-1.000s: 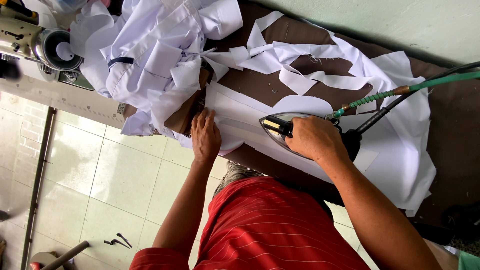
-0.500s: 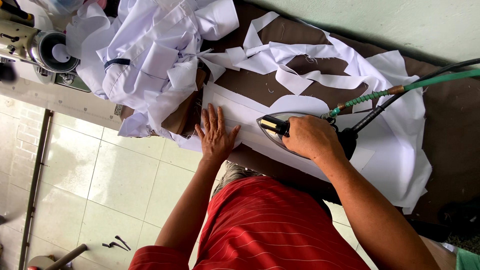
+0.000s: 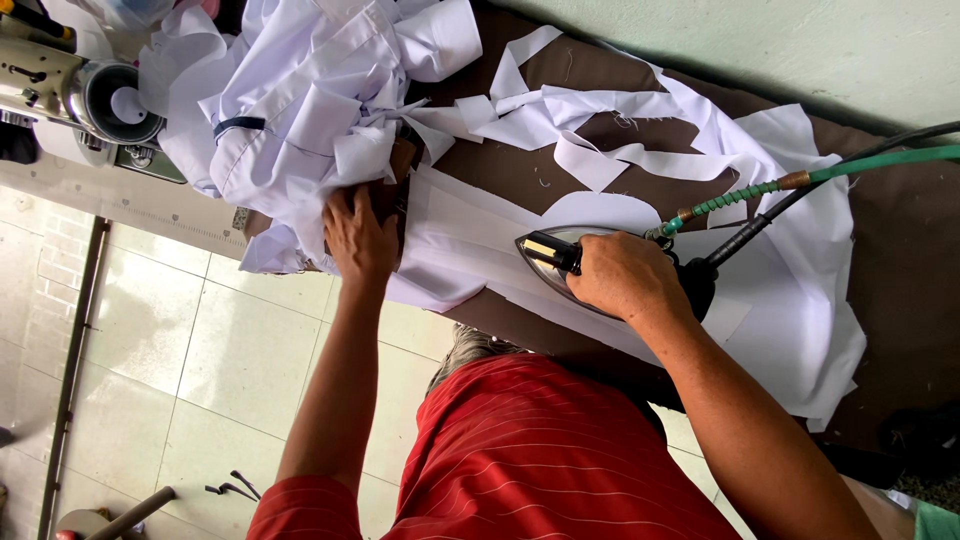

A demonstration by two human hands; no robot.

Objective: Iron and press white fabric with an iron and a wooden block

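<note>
Steam iron [image 3: 560, 262] lies sole-down on the white pleated cloth piece [image 3: 460, 235] near the middle of the brown table [image 3: 900, 260], its point aimed toward nine o'clock. The right hand [image 3: 625, 275] has its grip clamped around the iron's handle, fingers wrapped tight. From the heel of the iron a green hose [image 3: 860, 165] and a black cord [image 3: 800, 200] run off together toward two o'clock.

At nine o'clock from the iron, the left hand [image 3: 358, 235] lies palm-down with fingers spread and its grip apart, pressing the end of the cloth piece where it meets a pile of white garments [image 3: 300, 100]. White cloth strips [image 3: 600, 130] lie scattered at twelve o'clock, and a larger white sheet [image 3: 800, 320] spreads under the iron toward four o'clock. A sewing machine [image 3: 70, 85] stands at the far ten o'clock corner. No container shows.

Compared with a second ago, the left hand has slid away from the iron, out toward the garment pile, and the gap between the hands has widened. The right hand holds the iron as before.
</note>
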